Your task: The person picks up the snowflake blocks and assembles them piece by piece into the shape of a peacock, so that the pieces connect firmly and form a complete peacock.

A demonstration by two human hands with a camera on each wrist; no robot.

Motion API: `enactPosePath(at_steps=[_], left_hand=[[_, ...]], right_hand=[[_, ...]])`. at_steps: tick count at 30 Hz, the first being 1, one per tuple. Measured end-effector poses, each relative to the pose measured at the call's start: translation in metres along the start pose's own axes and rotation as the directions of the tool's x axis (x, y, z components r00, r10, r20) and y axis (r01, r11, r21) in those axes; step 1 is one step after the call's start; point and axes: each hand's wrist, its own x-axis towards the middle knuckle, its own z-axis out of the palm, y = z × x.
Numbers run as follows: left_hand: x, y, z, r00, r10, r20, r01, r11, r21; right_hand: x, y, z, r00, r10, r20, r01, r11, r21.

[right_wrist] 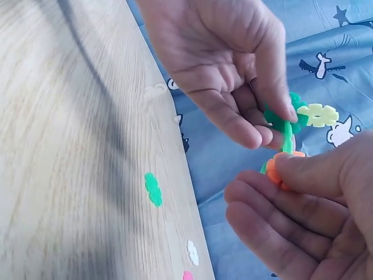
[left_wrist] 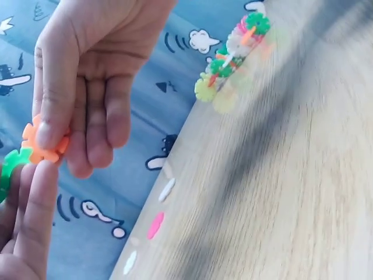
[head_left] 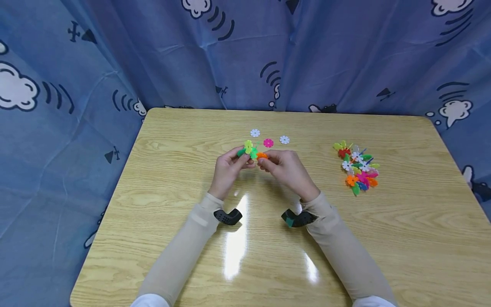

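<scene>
My left hand (head_left: 226, 169) pinches a small cluster of notched plastic snowflake discs between thumb and fingers. It has a darker green disc (right_wrist: 280, 118), a yellow disc (right_wrist: 322, 115) standing out from it, and a bright green disc (right_wrist: 287, 142). Facing it, my right hand (head_left: 288, 168) pinches an orange snowflake disc (left_wrist: 44, 143) between thumb and forefinger. The orange disc's edge meets the bright green disc, and fingertips partly cover the joint. Both hands are held close together over the table.
Beyond the hands, two white discs (head_left: 284, 139), a pink disc (head_left: 268, 143) and a green disc (right_wrist: 152, 189) lie on the wooden table (head_left: 172, 170). To the right sits a multicoloured pile of joined discs (head_left: 360, 168). A blue patterned curtain (head_left: 245, 55) hangs behind the table.
</scene>
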Motion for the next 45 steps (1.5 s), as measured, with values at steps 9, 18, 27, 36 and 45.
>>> enactPosePath(at_steps=[9, 18, 27, 36, 45], left_hand=[[-0.002, -0.002, 0.007, 0.994, 0.089, -0.056, -0.086, 0.995, 0.060], [-0.001, -0.004, 0.008, 0.985, 0.130, -0.113, -0.113, 0.983, 0.145], [-0.001, -0.001, 0.005, 0.992, 0.108, -0.072, -0.089, 0.968, 0.234], [0.001, 0.000, -0.003, 0.983, 0.174, -0.052, -0.138, 0.904, 0.404], [0.001, 0.006, -0.005, 0.984, 0.136, -0.115, -0.095, 0.947, 0.306]], right_hand=[[0.001, -0.002, 0.006, 0.994, 0.107, 0.024, -0.109, 0.982, 0.152], [0.005, -0.003, 0.011, 0.970, 0.234, 0.060, -0.240, 0.911, 0.336], [0.008, -0.001, 0.011, 0.964, 0.249, 0.097, -0.266, 0.867, 0.422], [0.006, -0.002, 0.011, 0.969, 0.139, 0.203, -0.219, 0.863, 0.455], [0.005, 0.002, 0.005, 0.962, 0.155, 0.226, -0.239, 0.878, 0.415]])
